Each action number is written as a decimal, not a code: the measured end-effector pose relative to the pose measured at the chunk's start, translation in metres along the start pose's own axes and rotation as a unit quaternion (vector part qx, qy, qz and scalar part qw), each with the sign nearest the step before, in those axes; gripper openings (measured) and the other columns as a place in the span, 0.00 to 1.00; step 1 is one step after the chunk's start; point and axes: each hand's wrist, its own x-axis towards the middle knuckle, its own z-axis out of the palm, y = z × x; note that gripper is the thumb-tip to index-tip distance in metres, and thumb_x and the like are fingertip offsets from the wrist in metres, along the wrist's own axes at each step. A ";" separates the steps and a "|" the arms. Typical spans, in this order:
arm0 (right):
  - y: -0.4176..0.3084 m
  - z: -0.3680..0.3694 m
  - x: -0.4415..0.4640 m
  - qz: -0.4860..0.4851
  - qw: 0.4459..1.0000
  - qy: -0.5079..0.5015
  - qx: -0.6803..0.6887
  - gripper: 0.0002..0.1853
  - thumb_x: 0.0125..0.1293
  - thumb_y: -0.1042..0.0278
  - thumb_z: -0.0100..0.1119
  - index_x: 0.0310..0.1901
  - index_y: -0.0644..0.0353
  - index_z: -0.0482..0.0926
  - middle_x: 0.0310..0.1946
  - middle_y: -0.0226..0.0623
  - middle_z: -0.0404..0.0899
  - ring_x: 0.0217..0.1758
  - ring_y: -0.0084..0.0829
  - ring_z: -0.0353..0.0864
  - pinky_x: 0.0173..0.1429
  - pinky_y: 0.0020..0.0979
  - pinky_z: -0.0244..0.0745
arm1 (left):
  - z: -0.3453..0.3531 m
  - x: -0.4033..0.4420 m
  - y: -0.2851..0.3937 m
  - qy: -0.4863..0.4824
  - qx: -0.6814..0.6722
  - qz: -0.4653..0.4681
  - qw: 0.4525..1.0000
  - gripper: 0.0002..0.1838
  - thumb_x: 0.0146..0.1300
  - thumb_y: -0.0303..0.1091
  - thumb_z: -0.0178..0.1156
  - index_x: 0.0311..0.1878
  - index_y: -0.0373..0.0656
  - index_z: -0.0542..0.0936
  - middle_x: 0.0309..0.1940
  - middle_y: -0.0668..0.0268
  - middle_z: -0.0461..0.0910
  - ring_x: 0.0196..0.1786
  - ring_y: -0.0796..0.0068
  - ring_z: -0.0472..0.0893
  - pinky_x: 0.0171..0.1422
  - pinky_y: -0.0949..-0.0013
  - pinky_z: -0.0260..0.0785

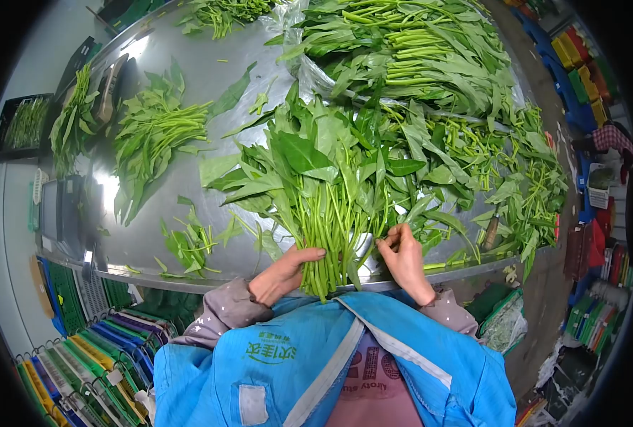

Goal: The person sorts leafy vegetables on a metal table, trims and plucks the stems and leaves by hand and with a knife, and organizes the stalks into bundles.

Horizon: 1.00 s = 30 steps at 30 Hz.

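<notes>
A bunch of leafy green stems (323, 206) stands upright at the front edge of the metal table (188, 174). My left hand (288, 272) is wrapped round its lower stems, thumb across the front. To the right of the bunch, my right hand (404, 262) has thumb and index finger pinched together beside a thin stem; what lies between the fingertips is too small to make out. Loose greens (466, 153) lie behind and to the right. A large pile of greens (416, 53) rests on clear plastic at the back.
Another bunch (163, 135) lies at left, near loose leaves (188, 245). A wooden-handled tool (491, 233) sits among greens at right. A black crate (23, 127) stands far left. Stacked folded crates (96, 363) are below left. A person in a checked sleeve (613, 139) is far right.
</notes>
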 end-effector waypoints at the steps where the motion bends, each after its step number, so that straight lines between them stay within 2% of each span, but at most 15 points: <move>1: 0.000 -0.001 -0.001 0.009 1.000 0.014 -0.019 0.13 0.50 0.70 0.62 0.33 0.69 0.71 0.14 0.34 0.70 0.18 0.22 0.69 0.24 0.27 0.65 | -0.001 -0.001 0.000 -0.009 -0.018 0.000 1.000 0.27 0.51 0.31 0.59 0.56 0.36 0.66 0.49 0.57 0.73 0.50 0.64 0.75 0.57 0.61 0.67; 5: 0.006 0.002 0.005 0.095 0.987 -0.101 0.082 0.14 0.53 0.71 0.60 0.36 0.71 0.70 0.15 0.31 0.70 0.17 0.24 0.69 0.24 0.28 0.67 | 0.004 -0.001 0.001 -0.005 -0.031 -0.008 0.999 0.28 0.51 0.32 0.58 0.56 0.35 0.66 0.50 0.56 0.73 0.50 0.63 0.75 0.57 0.60 0.66; 7: 0.001 0.004 0.010 0.202 0.904 -0.229 0.299 0.14 0.59 0.70 0.53 0.42 0.71 0.69 0.26 0.33 0.74 0.26 0.25 0.73 0.31 0.25 0.70 | -0.003 0.000 -0.002 -0.022 -0.063 -0.017 0.998 0.28 0.51 0.31 0.58 0.56 0.35 0.65 0.50 0.55 0.73 0.51 0.61 0.74 0.58 0.60 0.65; 10: 0.003 0.017 0.009 0.044 0.914 -0.197 0.353 0.15 0.63 0.68 0.47 0.47 0.71 0.67 0.39 0.37 0.72 0.41 0.23 0.71 0.44 0.24 0.69 | -0.007 0.003 0.001 -0.058 -0.053 -0.034 0.996 0.28 0.51 0.32 0.59 0.56 0.36 0.66 0.50 0.57 0.73 0.51 0.65 0.74 0.58 0.63 0.64; 11: -0.015 0.012 0.008 0.087 0.891 -0.230 0.382 0.19 0.65 0.63 0.43 0.51 0.70 0.65 0.46 0.38 0.68 0.50 0.23 0.65 0.52 0.26 0.65 | -0.001 0.006 0.001 -0.055 -0.051 -0.024 0.997 0.28 0.51 0.32 0.59 0.56 0.36 0.66 0.50 0.57 0.73 0.51 0.65 0.74 0.58 0.63 0.64; 13: -0.014 0.035 0.006 0.128 0.879 -0.189 0.418 0.24 0.59 0.64 0.53 0.53 0.68 0.61 0.45 0.39 0.69 0.50 0.27 0.66 0.54 0.28 0.64 | 0.018 0.011 -0.004 0.052 0.249 0.060 0.965 0.29 0.51 0.34 0.62 0.56 0.39 0.65 0.48 0.59 0.73 0.50 0.66 0.73 0.55 0.65 0.64; 14: -0.029 0.037 0.005 0.138 0.888 -0.168 0.406 0.26 0.56 0.66 0.57 0.53 0.68 0.59 0.46 0.40 0.69 0.51 0.28 0.66 0.54 0.28 0.63 | 0.023 0.009 -0.006 0.057 0.250 0.066 0.964 0.29 0.51 0.34 0.62 0.56 0.39 0.65 0.48 0.59 0.73 0.50 0.66 0.73 0.55 0.65 0.64; 16: -0.048 0.024 0.002 0.074 0.942 -0.154 0.289 0.28 0.51 0.71 0.62 0.52 0.68 0.59 0.45 0.42 0.69 0.49 0.29 0.69 0.52 0.28 0.66 | 0.031 0.007 -0.008 0.077 0.447 0.271 0.849 0.29 0.50 0.36 0.63 0.55 0.38 0.67 0.49 0.57 0.72 0.53 0.64 0.70 0.58 0.64 0.60; 18: -0.072 0.003 -0.012 0.026 0.927 -0.100 0.360 0.28 0.49 0.71 0.63 0.50 0.69 0.61 0.45 0.43 0.69 0.44 0.28 0.72 0.47 0.27 0.69 | 0.041 -0.011 -0.001 0.027 0.495 0.284 0.820 0.27 0.49 0.36 0.65 0.52 0.37 0.70 0.50 0.55 0.71 0.53 0.63 0.69 0.59 0.64 0.58; 20: -0.055 -0.001 -0.013 0.027 0.919 -0.108 0.378 0.24 0.53 0.72 0.59 0.50 0.68 0.62 0.45 0.40 0.70 0.42 0.25 0.73 0.46 0.27 0.70 | 0.041 -0.015 0.008 0.102 0.428 0.108 0.892 0.24 0.50 0.33 0.64 0.51 0.37 0.70 0.50 0.58 0.72 0.53 0.66 0.70 0.58 0.66 0.60; 21: -0.037 0.007 -0.006 0.121 0.878 -0.149 0.438 0.21 0.55 0.73 0.56 0.50 0.67 0.63 0.46 0.39 0.70 0.44 0.25 0.73 0.47 0.26 0.70 | 0.033 -0.008 -0.006 0.086 0.164 0.170 0.968 0.21 0.52 0.31 0.62 0.50 0.38 0.71 0.48 0.63 0.74 0.51 0.70 0.72 0.54 0.68 0.63; 22: -0.035 0.010 0.000 0.213 0.824 -0.186 0.491 0.19 0.58 0.74 0.53 0.50 0.66 0.63 0.46 0.38 0.70 0.46 0.24 0.73 0.48 0.26 0.70 | 0.030 -0.004 -0.008 0.082 0.164 0.173 0.968 0.21 0.52 0.31 0.62 0.50 0.38 0.71 0.48 0.63 0.74 0.51 0.70 0.72 0.54 0.68 0.63; 24: -0.038 0.020 -0.005 0.271 0.763 -0.097 0.578 0.17 0.64 0.69 0.47 0.53 0.63 0.62 0.48 0.40 0.71 0.50 0.31 0.72 0.53 0.34 0.69 | 0.025 0.001 -0.017 0.100 0.022 0.151 0.983 0.18 0.56 0.29 0.57 0.52 0.42 0.72 0.45 0.67 0.74 0.50 0.73 0.72 0.53 0.70 0.65; 26: -0.020 0.022 -0.005 0.298 0.708 -0.156 0.621 0.18 0.65 0.66 0.45 0.55 0.63 0.61 0.49 0.42 0.70 0.51 0.35 0.72 0.55 0.40 0.68 | 0.017 -0.002 -0.019 0.084 0.007 0.070 0.994 0.19 0.56 0.32 0.58 0.52 0.42 0.72 0.43 0.70 0.74 0.47 0.77 0.72 0.50 0.72 0.66; 30: -0.017 0.021 -0.003 0.267 0.692 -0.206 0.638 0.22 0.66 0.61 0.45 0.56 0.65 0.59 0.50 0.43 0.70 0.51 0.37 0.72 0.56 0.40 0.67 | 0.016 0.000 -0.017 0.075 0.009 0.056 0.996 0.20 0.55 0.34 0.60 0.52 0.44 0.72 0.40 0.72 0.74 0.40 0.81 0.71 0.44 0.75 0.66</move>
